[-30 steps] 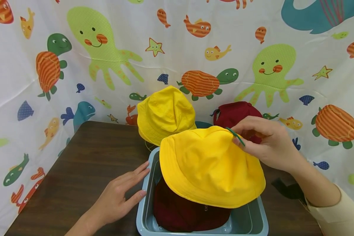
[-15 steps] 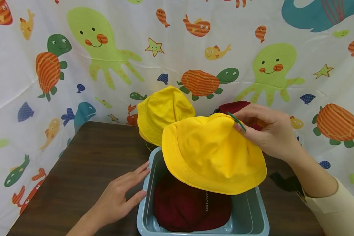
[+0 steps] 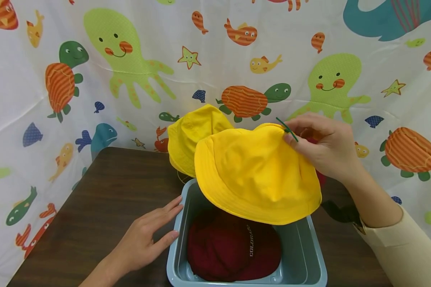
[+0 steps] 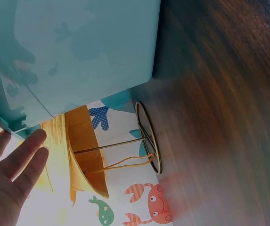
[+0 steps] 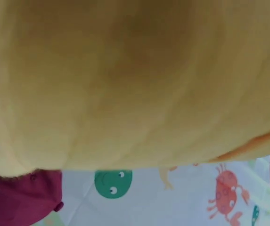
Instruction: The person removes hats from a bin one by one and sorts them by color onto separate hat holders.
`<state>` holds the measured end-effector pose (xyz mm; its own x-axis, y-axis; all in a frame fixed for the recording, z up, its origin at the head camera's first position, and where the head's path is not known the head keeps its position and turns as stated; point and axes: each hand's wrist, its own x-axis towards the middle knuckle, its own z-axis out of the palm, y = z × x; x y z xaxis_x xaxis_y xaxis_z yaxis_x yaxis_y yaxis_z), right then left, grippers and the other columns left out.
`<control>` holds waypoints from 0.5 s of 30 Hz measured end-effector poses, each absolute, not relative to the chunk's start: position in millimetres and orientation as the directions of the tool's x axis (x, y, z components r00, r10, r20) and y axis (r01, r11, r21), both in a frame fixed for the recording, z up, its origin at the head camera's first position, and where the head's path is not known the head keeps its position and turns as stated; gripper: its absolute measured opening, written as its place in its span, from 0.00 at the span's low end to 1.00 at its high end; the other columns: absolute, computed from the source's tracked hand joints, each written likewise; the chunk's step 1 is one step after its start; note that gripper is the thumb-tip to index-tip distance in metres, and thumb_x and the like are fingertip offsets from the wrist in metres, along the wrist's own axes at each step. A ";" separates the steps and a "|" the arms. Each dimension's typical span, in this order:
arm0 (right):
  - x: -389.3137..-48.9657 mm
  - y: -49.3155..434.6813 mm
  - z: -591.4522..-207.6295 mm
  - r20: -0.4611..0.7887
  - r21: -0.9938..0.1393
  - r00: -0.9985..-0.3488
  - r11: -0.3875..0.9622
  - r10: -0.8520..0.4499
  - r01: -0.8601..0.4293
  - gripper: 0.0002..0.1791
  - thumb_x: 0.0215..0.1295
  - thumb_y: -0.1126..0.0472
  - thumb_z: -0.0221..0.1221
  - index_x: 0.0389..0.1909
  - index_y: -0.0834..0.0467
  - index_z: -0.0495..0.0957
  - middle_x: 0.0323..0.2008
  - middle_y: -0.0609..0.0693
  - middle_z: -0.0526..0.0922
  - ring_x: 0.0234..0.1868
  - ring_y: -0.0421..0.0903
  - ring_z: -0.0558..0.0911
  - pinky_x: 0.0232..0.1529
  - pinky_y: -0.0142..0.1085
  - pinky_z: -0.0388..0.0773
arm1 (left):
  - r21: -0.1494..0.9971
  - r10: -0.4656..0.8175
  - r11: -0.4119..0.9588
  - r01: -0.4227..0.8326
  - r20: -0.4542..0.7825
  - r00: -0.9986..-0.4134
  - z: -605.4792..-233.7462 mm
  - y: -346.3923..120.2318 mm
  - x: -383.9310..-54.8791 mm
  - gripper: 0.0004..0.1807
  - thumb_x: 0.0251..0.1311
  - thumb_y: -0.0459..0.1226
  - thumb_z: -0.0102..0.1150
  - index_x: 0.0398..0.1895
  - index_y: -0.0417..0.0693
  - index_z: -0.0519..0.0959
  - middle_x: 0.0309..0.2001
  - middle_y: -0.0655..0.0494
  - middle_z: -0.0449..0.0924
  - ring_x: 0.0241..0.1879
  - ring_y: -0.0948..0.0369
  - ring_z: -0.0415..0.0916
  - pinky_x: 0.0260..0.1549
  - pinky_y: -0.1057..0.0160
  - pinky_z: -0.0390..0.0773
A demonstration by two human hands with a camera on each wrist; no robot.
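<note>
The yellow hat (image 3: 258, 175) hangs above the back part of the bin (image 3: 301, 255), its brim facing forward. The right hand (image 3: 325, 143) pinches its crown beside a thin green strip (image 3: 288, 130) — a small grip for so wide a hat — while the left hand (image 3: 143, 235) has its fingers spread and rests them on the bin's left rim. The bin stands on the desk (image 3: 129, 187), well in from the back left corner.

That small pinch looks the likeliest weak point: if the cloth slides out, the hat drops onto the maroon cap (image 3: 222, 247) in the bin. The brim could also catch the second yellow hat (image 3: 192, 135) behind, near the desk's back edge; a thin wire stand (image 4: 125, 142) holds that one up, so a nudge might topple it. Too hard a push from the left hand may skid the bin.

The maroon cap reads "COLORADO" in pale capitals — I can make out no other label or brand
</note>
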<state>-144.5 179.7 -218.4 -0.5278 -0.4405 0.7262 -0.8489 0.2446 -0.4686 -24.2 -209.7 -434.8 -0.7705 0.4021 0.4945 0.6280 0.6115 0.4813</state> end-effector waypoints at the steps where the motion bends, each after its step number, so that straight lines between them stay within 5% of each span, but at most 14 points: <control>1: -145.4 178.6 -217.3 0.728 -0.474 -0.532 0.244 -0.433 -0.846 0.10 0.56 0.80 0.70 0.39 0.69 0.88 0.36 0.47 0.88 0.29 0.40 0.79 0.32 0.25 0.80 | 0.479 0.403 0.613 0.628 0.494 -0.770 -434.8 -209.8 -24.2 0.38 0.62 0.36 0.72 0.77 0.50 0.71 0.76 0.56 0.69 0.68 0.59 0.76 0.64 0.67 0.72; 15: -164.0 167.1 -202.8 0.785 -0.448 -0.546 0.340 -0.294 -0.827 0.11 0.60 0.80 0.68 0.43 0.73 0.86 0.36 0.39 0.87 0.33 0.39 0.82 0.34 0.26 0.80 | 0.499 0.395 0.627 0.599 0.459 -0.796 -433.6 -210.3 -23.6 0.38 0.63 0.38 0.71 0.77 0.51 0.71 0.77 0.58 0.67 0.69 0.58 0.74 0.59 0.49 0.80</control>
<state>-164.0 167.1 -202.8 -0.5457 -0.2941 0.7847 -0.8270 0.3400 -0.4477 -23.6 -210.3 -433.6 -0.7959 0.3948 0.4589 0.5986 0.6265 0.4991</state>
